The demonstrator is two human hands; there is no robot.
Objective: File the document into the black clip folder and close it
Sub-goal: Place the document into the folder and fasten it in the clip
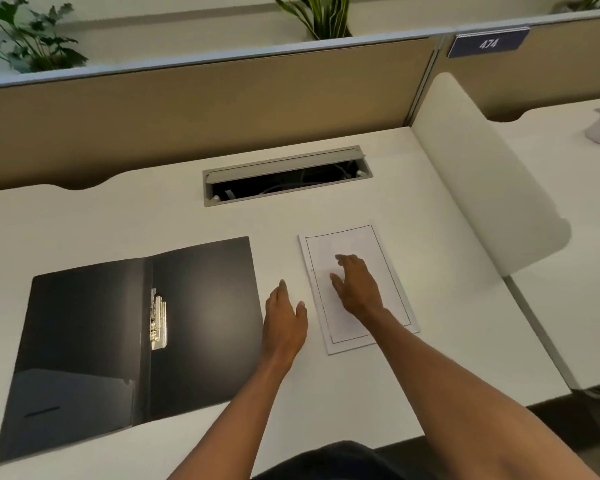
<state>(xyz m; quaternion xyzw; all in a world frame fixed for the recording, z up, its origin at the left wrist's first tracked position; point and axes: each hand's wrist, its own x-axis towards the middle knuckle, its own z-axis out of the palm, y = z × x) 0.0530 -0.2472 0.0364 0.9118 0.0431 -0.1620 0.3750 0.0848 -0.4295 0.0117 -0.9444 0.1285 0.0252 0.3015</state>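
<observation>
Folder: we see the black clip folder [136,344] lying open and flat at the left of the frame, both covers spread on the white desk [430,202].
Clip: the metal clip [158,322] sits just right of the spine, near the folder's middle; we cannot tell whether its lever is raised or pressed down.
Left hand: our left hand [284,323] hangs in the centre, between the folder's right edge and the paper, fingers loose and spread, grasping nothing.
Document: the document [388,271] lies flat on the desk right of centre, apart from the folder, slightly turned.
Right hand: our right hand [355,289] rests palm down on the sheet, fingers extended, pressing rather than pinching; nothing is lifted.
Step in hand: we judge this as the pickup of the document, with the filing itself not yet begun.
Next move: we would need to lift or slide an edge of the paper to get fingers under it, carry it left onto the right cover, and tuck its left margin under the clip before folding the cover shut.
</observation>
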